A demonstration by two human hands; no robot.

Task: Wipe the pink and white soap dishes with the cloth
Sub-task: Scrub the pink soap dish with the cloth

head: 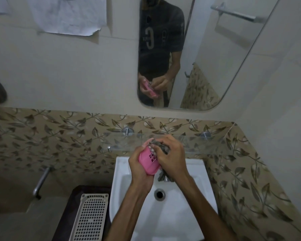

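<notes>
Over the white sink (195,202), the left hand (139,169) is cradling the pink dish (149,162) from beneath, its fingers curling round the far rim and the palm supporting the near end. The right hand (170,157) is bunching the grey cloth (162,148) in curled fingers and pressing it against the dish's upper right edge; a tail of cloth is hanging below the hand, close to the tap, which is mostly hidden. The slotted face of the dish is turning toward the camera, tilted. The mirror (215,66) is repeating both hands with the dish.

A white perforated tray (91,216), apparently the white dish, is lying on the dark ledge to the left of the sink, well apart from the hands and untouched.

Handling, as judged: the pink dish is looking like light, stiff moulded plastic, smooth and likely slippery if wet or soapy, so the hold is best taken across its long edges with the palm underneath, as here, rather than by pinching one end. Drain slots are offering purchase for fingertips but are also trapping residue, which is calling for the soft cloth to be pushed into them. The cloth is limp and conforming readily. A dropped dish is unlikely to break, though it could clatter into the basin.
</notes>
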